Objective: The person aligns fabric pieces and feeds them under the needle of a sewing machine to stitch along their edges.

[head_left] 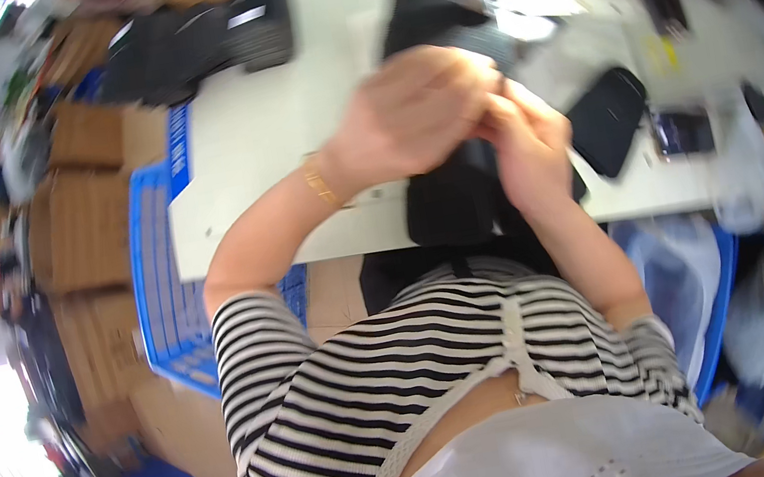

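Note:
Above the white table, my left hand (411, 112) and my right hand (532, 138) meet with fingers bent and closed together. Motion blurs both, and whatever they pinch between the fingertips is hidden. Directly below them lies a dark, soft-looking black piece (448, 207), reaching the table's near edge. I cannot tell whether it is joined to what the fingers hold. A flat black piece with rounded corners (610, 119) rests just right of my right hand. Beyond the hands sits another dark item (426, 19), smeared by blur.
Stacked black pieces (257, 32) stand at the table's far left. A blue plastic crate (166, 305) is beside the table's left edge, with cardboard boxes (83, 233) farther left. Right of me are a dark small box (683, 133) and a blue bin with clear plastic (682, 279).

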The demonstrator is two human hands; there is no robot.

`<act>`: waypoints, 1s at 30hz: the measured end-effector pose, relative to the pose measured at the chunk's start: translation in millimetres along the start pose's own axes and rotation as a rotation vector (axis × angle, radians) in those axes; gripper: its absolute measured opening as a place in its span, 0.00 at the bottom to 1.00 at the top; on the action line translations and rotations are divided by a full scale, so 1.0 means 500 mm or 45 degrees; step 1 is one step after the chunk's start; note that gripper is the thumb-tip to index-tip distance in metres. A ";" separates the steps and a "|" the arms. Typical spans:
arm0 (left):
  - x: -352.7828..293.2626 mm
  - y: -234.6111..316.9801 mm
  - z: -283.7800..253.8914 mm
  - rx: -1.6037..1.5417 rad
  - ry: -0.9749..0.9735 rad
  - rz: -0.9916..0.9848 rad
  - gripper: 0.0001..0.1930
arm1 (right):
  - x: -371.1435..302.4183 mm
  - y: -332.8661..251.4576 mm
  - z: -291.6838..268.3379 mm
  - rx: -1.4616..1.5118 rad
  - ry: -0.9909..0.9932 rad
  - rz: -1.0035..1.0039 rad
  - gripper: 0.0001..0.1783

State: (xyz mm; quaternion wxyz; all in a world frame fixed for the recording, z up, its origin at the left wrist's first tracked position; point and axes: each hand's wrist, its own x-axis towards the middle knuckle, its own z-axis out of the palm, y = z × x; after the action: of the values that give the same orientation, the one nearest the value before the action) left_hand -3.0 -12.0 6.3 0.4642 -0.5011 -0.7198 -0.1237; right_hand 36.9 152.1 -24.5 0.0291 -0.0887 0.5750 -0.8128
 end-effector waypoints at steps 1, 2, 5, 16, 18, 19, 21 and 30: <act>0.007 0.001 0.006 -0.053 0.037 -0.014 0.18 | -0.001 0.000 0.002 0.091 0.034 -0.033 0.13; 0.008 0.005 0.010 -0.084 0.069 -0.043 0.17 | -0.004 0.002 -0.001 0.099 0.056 -0.013 0.13; 0.006 0.012 -0.001 -0.053 0.046 -0.026 0.21 | -0.012 0.030 -0.022 0.158 0.039 -0.041 0.14; 0.003 0.014 0.008 -0.103 0.033 -0.088 0.22 | -0.011 0.016 -0.013 0.078 0.000 -0.066 0.15; 0.007 0.008 0.003 -0.097 -0.061 -0.092 0.26 | -0.006 0.000 -0.003 0.072 -0.016 -0.058 0.15; 0.005 0.001 0.003 -0.006 -0.105 -0.036 0.27 | -0.004 0.003 -0.011 0.016 -0.048 -0.075 0.15; 0.008 -0.007 0.015 0.017 -0.078 0.002 0.24 | 0.000 0.010 -0.010 0.150 -0.023 -0.102 0.15; 0.016 -0.002 0.014 0.004 -0.068 0.026 0.17 | -0.011 0.010 -0.016 0.209 -0.095 -0.112 0.14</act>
State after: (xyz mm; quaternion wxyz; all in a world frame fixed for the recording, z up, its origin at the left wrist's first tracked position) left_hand -8.0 -3.1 9.0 0.4469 -0.5109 -0.7269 -0.1045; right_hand 40.8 158.7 -32.1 0.0219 -0.1412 0.5006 -0.8538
